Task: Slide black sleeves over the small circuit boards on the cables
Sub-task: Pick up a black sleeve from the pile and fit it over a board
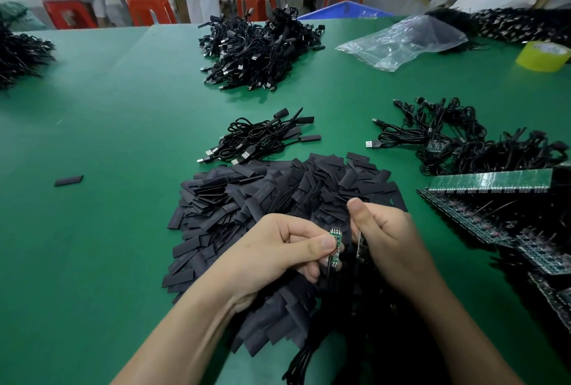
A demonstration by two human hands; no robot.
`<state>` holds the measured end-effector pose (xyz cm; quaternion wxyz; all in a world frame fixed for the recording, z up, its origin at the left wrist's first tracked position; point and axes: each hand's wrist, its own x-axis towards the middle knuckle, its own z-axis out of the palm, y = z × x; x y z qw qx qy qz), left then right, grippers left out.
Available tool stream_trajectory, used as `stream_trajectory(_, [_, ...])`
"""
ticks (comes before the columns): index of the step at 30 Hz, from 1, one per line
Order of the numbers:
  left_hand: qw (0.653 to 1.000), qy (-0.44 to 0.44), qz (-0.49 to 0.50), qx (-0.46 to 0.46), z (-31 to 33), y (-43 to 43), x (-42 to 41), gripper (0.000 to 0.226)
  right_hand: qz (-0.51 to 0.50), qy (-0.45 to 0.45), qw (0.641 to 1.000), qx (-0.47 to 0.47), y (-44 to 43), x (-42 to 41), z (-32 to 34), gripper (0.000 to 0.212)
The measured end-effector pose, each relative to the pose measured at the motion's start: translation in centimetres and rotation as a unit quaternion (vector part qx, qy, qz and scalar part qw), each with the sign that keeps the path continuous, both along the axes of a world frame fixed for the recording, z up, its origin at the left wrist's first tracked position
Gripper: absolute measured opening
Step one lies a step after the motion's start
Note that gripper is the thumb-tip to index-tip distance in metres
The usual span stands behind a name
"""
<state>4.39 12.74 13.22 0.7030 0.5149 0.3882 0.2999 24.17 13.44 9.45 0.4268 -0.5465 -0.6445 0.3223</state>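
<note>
Over the heap of black sleeves at the near side of the green table, the left hand pinches a small green circuit board upright between thumb and curled fingers. Just beside it the right hand is closed round a dark flat piece, thumb raised; I cannot tell whether that piece is a sleeve or another board. Black cables trail below the hands. Beyond the heap lies a small bundle of sleeved cables, then a large tangle. To the right sit loose cables, board panels, a plastic bag and a tape roll. One stray sleeve lies well apart on the left.
</note>
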Motion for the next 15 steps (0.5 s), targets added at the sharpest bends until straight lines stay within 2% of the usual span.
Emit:
stream_trajectory(4, [0.999, -0.036, 0.0, 0.022, 0.2, 0.1, -0.7, 0.01, -0.036, -0.226, 0.973, 0.015, 0.2, 0.9, -0.6, 0.062])
stream_trajectory(6, [0.997, -0.068, -0.008, 0.035, 0.3, 0.1, -1.0, 0.022, -0.056, -0.288, 0.955, 0.029, 0.2, 0.6, -0.8, 0.055])
stream_trajectory(7, [0.996, -0.087, -0.008, 0.036, 0.3, 0.1, -1.2, 0.028, -0.067, -0.292, 0.953, 0.053, 0.1, 0.4, -0.7, 0.05])
stream_trajectory(9, [0.991, -0.127, 0.001, 0.03, 0.3, 0.2, -1.4, 0.033, -0.08, -0.236, 0.963, 0.101, 0.0, 0.2, -0.2, 0.039])
stream_trajectory(11, [0.988, -0.152, 0.016, 0.035, 0.3, 0.2, -1.4, 0.032, -0.053, -0.103, 0.988, 0.102, -0.2, -0.1, 0.3, 0.036])
stream_trajectory(13, [0.984, -0.167, 0.043, 0.05, 0.2, 0.3, -1.2, 0.028, 0.043, 0.063, 0.997, 0.026, -0.7, -0.7, 0.9, 0.041])
stream_trajectory(15, [0.981, -0.147, 0.086, 0.091, 0.2, 0.4, -1.0, 0.017, 0.149, 0.175, 0.971, -0.057, -1.6, -1.6, 1.4, 0.042])
